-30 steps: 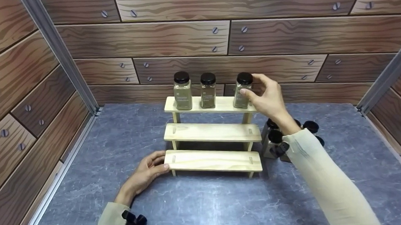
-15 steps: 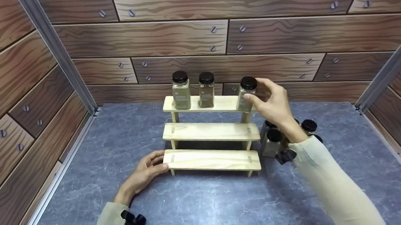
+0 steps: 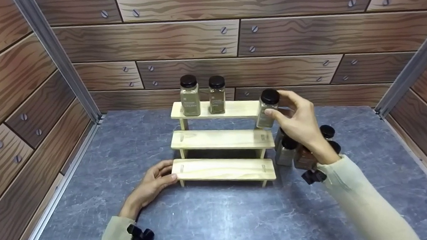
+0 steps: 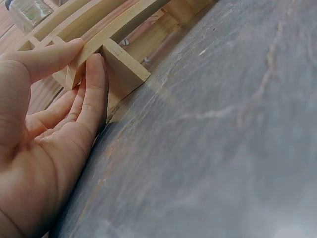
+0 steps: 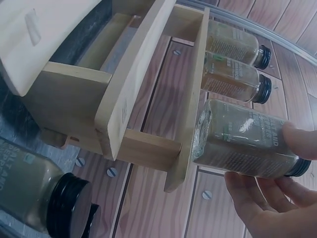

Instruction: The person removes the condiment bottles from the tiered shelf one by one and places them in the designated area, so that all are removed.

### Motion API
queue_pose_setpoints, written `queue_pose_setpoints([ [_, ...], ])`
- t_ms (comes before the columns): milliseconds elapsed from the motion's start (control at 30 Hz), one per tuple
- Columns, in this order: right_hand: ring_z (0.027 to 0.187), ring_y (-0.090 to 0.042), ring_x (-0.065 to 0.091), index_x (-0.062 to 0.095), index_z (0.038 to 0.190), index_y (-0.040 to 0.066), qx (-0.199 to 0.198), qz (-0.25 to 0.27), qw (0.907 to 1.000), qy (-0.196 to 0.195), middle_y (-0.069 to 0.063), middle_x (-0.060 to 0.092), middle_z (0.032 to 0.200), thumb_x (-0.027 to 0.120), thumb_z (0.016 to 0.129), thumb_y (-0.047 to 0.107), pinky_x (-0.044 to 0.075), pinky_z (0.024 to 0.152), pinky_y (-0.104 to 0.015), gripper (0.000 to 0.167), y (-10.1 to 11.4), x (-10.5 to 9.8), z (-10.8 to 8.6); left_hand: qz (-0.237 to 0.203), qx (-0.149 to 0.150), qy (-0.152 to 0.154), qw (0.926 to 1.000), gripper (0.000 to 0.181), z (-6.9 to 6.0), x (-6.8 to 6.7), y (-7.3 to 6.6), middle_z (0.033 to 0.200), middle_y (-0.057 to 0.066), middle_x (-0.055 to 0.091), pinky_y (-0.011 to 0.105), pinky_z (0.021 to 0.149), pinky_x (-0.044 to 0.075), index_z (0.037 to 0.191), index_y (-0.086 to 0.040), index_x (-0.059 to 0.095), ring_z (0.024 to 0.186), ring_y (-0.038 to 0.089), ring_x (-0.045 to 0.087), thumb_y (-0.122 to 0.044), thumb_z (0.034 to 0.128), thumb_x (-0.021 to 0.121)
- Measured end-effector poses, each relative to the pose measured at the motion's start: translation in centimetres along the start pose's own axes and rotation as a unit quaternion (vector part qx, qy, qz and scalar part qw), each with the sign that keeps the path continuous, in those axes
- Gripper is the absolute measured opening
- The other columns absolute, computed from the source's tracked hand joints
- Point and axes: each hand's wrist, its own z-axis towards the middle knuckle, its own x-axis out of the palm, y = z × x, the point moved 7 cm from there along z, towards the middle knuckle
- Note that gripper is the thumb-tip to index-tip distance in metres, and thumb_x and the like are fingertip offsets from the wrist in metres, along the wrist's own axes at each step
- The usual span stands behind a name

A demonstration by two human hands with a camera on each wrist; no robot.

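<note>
A three-tier wooden rack (image 3: 223, 139) stands on the table. Two black-capped jars, one at the left (image 3: 191, 98) and one beside it (image 3: 217, 98), are upright on its top shelf. My right hand (image 3: 301, 122) grips a third jar (image 3: 267, 110) between thumb and fingers near the top shelf's right end; in the right wrist view this jar (image 5: 242, 139) is beside the shelf edge, and whether it touches is unclear. My left hand (image 3: 149, 188) pinches the left end of the bottom shelf, thumb on its front edge, as the left wrist view shows too.
Several more black-capped jars, among them a grey one (image 3: 286, 153) and a reddish one (image 3: 304, 156), stand on the table (image 3: 212, 215) right of the rack, partly under my right forearm. A plank-patterned wall (image 3: 188, 38) rises behind the rack.
The right hand has moved its jar from the top shelf's right part rightward and toward me, to the shelf's end. The left hand keeps its hold on the rack.
</note>
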Motion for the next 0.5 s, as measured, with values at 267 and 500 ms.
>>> queue_pose_setpoints([
  [267,0.107,-0.012,0.073,0.068,0.132,-0.004,-0.002,-0.001,1.0,0.002,-0.019,0.075,0.12,0.085,0.086,-0.004,0.063,0.096,-0.025,0.049,0.0,-0.7,-1.6,-0.003,0.004,0.001,1.0,0.069,-0.1,0.0,0.1,0.146,0.022,0.057,0.035,0.109,0.059,0.155,0.015,0.032,0.122,0.022,0.067,0.001,0.0983,0.069],
  [500,0.11,-0.015,0.073,0.068,0.132,-0.002,-0.006,0.007,1.0,0.005,-0.01,0.075,0.12,0.085,0.086,-0.005,0.064,0.095,-0.025,0.049,-0.5,-1.5,-3.1,-0.002,0.007,0.003,1.0,0.067,0.0,0.0,0.0,0.145,0.022,0.057,0.035,0.108,0.059,0.154,0.015,0.034,0.122,0.021,0.066,0.0,0.0989,0.069],
])
